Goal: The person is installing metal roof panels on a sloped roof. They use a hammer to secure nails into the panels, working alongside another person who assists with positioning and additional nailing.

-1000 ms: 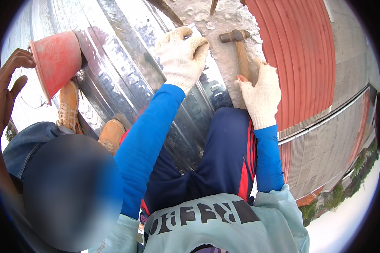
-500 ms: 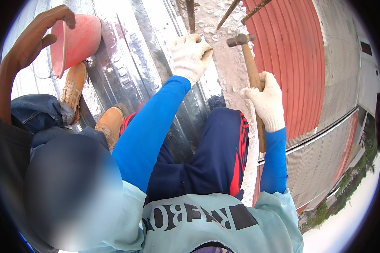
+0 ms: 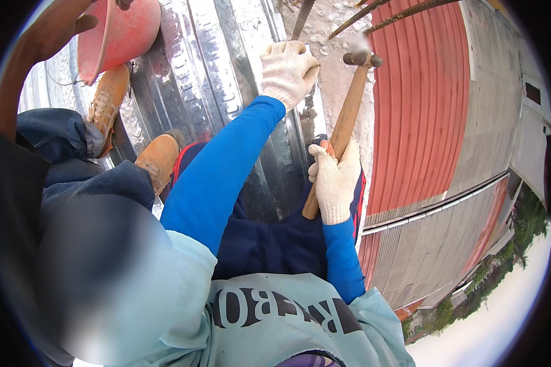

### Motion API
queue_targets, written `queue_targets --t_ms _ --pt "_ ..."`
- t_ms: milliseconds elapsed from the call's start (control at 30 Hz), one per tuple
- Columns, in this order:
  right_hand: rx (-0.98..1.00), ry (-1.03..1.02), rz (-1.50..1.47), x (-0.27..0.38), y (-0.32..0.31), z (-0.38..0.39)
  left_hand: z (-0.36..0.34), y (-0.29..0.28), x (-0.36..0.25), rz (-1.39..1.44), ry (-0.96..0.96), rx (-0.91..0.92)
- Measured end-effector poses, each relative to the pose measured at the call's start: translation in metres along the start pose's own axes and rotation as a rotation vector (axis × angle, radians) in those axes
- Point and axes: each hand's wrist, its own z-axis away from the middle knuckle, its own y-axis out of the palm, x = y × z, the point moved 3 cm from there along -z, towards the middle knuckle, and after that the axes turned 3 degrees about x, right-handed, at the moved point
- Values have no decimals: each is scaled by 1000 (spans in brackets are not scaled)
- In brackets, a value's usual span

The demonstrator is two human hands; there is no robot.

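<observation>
My right hand (image 3: 338,183), in a cream knitted glove, is wrapped round the wooden handle of a hammer (image 3: 350,107). The hammer's dark metal head points away from me, beyond the edge of the roofing sheet. My left hand (image 3: 288,72), gloved alike, is closed at the far right edge of the shiny corrugated metal sheet (image 3: 193,67). Whatever its fingers pinch is hidden. Just past it, a rusty steel bar (image 3: 302,19) rises from the rough concrete ledge (image 3: 332,79).
At left another person's hand (image 3: 55,30) is by a red bucket (image 3: 121,37) tipped on the sheet; their tan shoes (image 3: 158,160) stand close to my left arm. More rusty bars (image 3: 410,13) jut in at the top. Right of the ledge lies a lower red roof (image 3: 419,110).
My right hand has brought the hammer leftward and its grip closer to my body. My left hand sits slightly farther right. The other person's hand has shifted up toward the bucket's rim.
</observation>
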Motion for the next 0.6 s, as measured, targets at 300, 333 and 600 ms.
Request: queue_targets --t_ms 300,333,600 --pt "-148 -240 172 -34 29 3 -1 1 2 6 -1 -3" --pt "-191 -302 198 -37 30 4 -2 0 1 -1 1 -14" --pt "-237 -347 537 -39 53 9 0 1 3 -10 -30 43"
